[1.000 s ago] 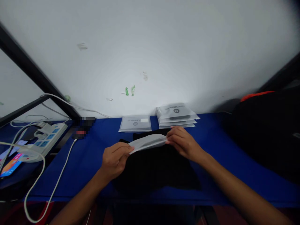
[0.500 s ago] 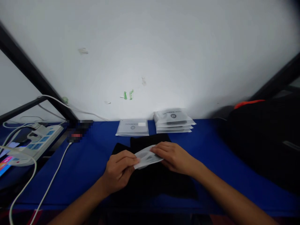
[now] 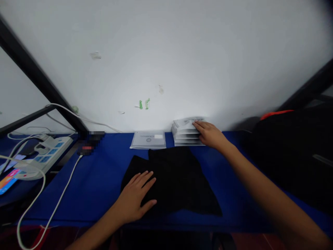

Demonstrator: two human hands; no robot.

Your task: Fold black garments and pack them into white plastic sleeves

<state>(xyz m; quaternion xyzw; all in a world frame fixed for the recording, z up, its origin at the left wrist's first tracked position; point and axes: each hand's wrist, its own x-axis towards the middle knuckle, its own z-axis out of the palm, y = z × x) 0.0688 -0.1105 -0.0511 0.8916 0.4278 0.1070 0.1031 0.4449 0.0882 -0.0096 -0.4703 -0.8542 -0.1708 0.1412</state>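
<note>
Black cloth (image 3: 177, 180) lies spread on the blue table. My left hand (image 3: 137, 198) rests flat on its left part, fingers apart and holding nothing. At the back, against the wall, stands a stack of frosted packets (image 3: 186, 132) with dark print. My right hand (image 3: 209, 133) is on the right side of that stack, its fingers over the top packet; whether it grips the packet is hidden. A single frosted packet (image 3: 148, 140) with a white label lies to the left of the stack.
A white power strip (image 3: 49, 156) with plugs and cables is at the left, near a lit phone (image 3: 9, 180). One white cable (image 3: 62, 194) runs over the table's left side. A large black bag (image 3: 293, 156) fills the right.
The frosted packet that both hands held over the cloth is now on top of the stack, under my right hand. My left hand has let go and lies on the cloth.
</note>
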